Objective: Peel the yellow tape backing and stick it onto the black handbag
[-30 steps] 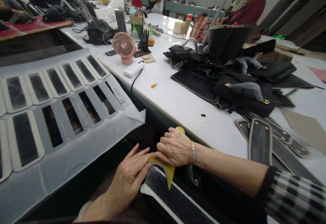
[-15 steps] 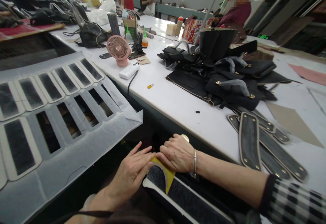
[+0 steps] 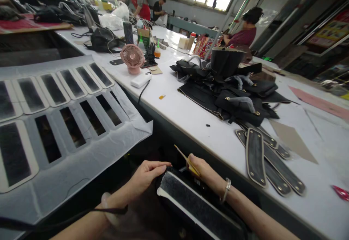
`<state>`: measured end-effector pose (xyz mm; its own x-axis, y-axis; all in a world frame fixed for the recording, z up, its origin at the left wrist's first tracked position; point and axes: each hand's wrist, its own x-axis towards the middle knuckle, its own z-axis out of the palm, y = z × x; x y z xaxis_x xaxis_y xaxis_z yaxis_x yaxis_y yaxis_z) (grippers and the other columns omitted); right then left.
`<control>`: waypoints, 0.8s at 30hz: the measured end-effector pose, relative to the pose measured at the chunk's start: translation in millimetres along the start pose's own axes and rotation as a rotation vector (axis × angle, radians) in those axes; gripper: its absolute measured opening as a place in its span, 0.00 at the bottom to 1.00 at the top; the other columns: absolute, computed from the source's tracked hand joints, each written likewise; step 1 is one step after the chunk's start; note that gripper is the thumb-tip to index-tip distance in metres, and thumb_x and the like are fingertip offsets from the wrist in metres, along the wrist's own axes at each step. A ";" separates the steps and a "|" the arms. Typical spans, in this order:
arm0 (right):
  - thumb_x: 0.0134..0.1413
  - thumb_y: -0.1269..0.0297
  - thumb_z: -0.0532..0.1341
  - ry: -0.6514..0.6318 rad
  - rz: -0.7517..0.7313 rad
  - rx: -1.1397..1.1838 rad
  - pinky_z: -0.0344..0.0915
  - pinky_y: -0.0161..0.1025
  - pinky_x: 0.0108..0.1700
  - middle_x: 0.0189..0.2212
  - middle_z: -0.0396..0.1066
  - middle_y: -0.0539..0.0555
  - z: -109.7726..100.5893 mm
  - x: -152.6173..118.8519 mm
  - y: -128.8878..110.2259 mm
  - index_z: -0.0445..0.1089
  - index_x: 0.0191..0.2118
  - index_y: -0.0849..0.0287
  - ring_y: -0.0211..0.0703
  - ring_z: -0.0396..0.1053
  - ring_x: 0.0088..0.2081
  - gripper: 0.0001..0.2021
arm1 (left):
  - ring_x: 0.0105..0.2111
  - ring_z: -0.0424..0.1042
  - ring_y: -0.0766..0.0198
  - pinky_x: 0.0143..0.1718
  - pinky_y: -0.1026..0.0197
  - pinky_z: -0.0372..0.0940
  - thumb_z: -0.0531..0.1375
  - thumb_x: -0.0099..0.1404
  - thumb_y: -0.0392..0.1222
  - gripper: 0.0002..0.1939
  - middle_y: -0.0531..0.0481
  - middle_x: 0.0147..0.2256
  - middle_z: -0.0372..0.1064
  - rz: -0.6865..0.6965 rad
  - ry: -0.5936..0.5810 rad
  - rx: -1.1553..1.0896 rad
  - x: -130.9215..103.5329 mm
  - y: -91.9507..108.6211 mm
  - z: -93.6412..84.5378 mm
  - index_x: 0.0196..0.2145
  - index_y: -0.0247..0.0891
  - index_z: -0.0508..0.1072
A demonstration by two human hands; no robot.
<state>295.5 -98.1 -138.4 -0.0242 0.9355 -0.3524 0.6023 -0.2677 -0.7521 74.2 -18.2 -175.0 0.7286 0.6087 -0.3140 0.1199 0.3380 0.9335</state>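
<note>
My right hand [image 3: 203, 170] grips a thin yellow scraper [image 3: 187, 160], now seen edge-on and tilted up to the left. It hovers over the near end of a long black strip with a white border [image 3: 191, 202], which lies below the table edge in front of me. My left hand [image 3: 147, 174] rests at that strip's left end, fingers pointing right and pinched at its edge. The strip's far end runs out of view at the bottom right.
A grey sheet with several cut-out slots and black strips [image 3: 62, 112] spreads on the left. On the white table [image 3: 191, 116] lie a heap of black bag parts [image 3: 229, 91], finished dark strips [image 3: 256, 156], a pink fan [image 3: 132, 58] and a power bank [image 3: 141, 79]. People work at the far end.
My right hand has lifted and turned the yellow scraper from flat on the strip to edge-on. My left hand drew back to the strip's end. The view tilted up.
</note>
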 end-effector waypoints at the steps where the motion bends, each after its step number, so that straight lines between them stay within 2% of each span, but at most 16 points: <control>1: 0.64 0.42 0.27 -0.018 0.015 0.084 0.54 0.37 0.26 0.22 0.53 0.46 0.4 0.6 2.3 0.58 0.34 0.57 0.39 0.52 0.23 0.31 | 0.40 0.75 0.51 0.45 0.54 0.67 0.61 0.62 0.52 0.22 0.44 0.41 0.78 -0.009 0.000 0.007 0.3 0.0 0.0 0.47 0.34 0.78; 3: 0.61 0.37 0.29 -0.066 0.016 0.212 0.54 0.36 0.25 0.23 0.52 0.45 2.4 3.9 3.7 0.61 0.42 0.59 0.39 0.51 0.23 0.35 | 0.40 0.75 0.53 0.44 0.56 0.66 0.60 0.63 0.51 0.20 0.45 0.41 0.78 -0.015 0.003 0.046 0.4 1.5 -0.3 0.47 0.35 0.78; 5: 0.58 0.32 0.41 -0.107 -0.009 0.285 0.57 0.37 0.28 0.26 0.58 0.47 5.5 10.1 1.6 0.62 0.48 0.60 0.40 0.56 0.27 0.34 | 0.40 0.75 0.54 0.43 0.58 0.66 0.60 0.63 0.49 0.19 0.46 0.40 0.78 -0.006 0.005 0.103 -0.1 4.2 -0.2 0.46 0.36 0.78; 7: 0.54 0.35 0.54 -0.129 -0.029 0.312 0.60 0.37 0.34 0.32 0.63 0.50 9.5 18.5 -2.1 0.63 0.49 0.59 0.41 0.60 0.32 0.31 | 0.39 0.74 0.55 0.41 0.59 0.66 0.59 0.64 0.48 0.18 0.47 0.39 0.78 0.010 0.001 0.151 -1.1 6.8 0.9 0.46 0.36 0.78; 9: 0.53 0.42 0.59 -0.143 -0.035 0.307 0.61 0.38 0.37 0.34 0.65 0.50 14.5 26.7 -6.3 0.65 0.47 0.59 0.42 0.62 0.35 0.25 | 0.39 0.74 0.55 0.40 0.60 0.66 0.58 0.64 0.47 0.18 0.47 0.38 0.78 0.022 0.009 0.167 -2.9 8.2 3.1 0.46 0.36 0.78; 14: 0.58 0.55 0.56 -0.186 -0.086 0.169 0.61 0.37 0.36 0.33 0.68 0.51 22.8 33.0 -15.0 0.66 0.41 0.58 0.43 0.66 0.35 0.13 | 0.36 0.71 0.58 0.36 0.63 0.64 0.54 0.67 0.47 0.18 0.48 0.37 0.75 0.056 0.042 0.227 -10.5 7.9 10.9 0.46 0.36 0.76; 19: 0.59 0.62 0.57 -0.174 -0.138 -0.105 0.57 0.40 0.36 0.36 0.72 0.54 22.3 27.9 -20.7 0.65 0.45 0.56 0.50 0.70 0.37 0.09 | 0.27 0.61 0.65 0.30 0.65 0.56 0.51 0.66 0.38 0.11 0.54 0.27 0.66 0.156 0.067 0.384 -11.1 7.9 12.0 0.31 0.36 0.72; 22: 0.59 0.63 0.57 -0.162 -0.128 -0.218 0.56 0.40 0.34 0.36 0.73 0.56 23.6 27.7 -25.4 0.65 0.45 0.56 0.52 0.72 0.36 0.09 | 0.27 0.61 0.65 0.30 0.65 0.57 0.52 0.65 0.38 0.10 0.54 0.27 0.65 0.133 0.026 0.317 -3.9 6.6 7.4 0.30 0.37 0.71; 24: 0.59 0.60 0.59 -0.122 -0.102 -0.266 0.57 0.40 0.33 0.36 0.74 0.57 21.8 26.4 -30.5 0.66 0.44 0.56 0.53 0.72 0.35 0.10 | 0.31 0.65 0.63 0.35 0.65 0.60 0.54 0.65 0.41 0.10 0.53 0.30 0.69 0.099 -0.028 0.215 1.0 4.4 4.8 0.33 0.36 0.74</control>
<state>259.1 -70.2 -136.9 -0.1807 0.9157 -0.3588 0.7790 -0.0895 -0.6206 78.7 -19.6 -170.4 0.7619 0.6103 -0.2171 0.1855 0.1155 0.9758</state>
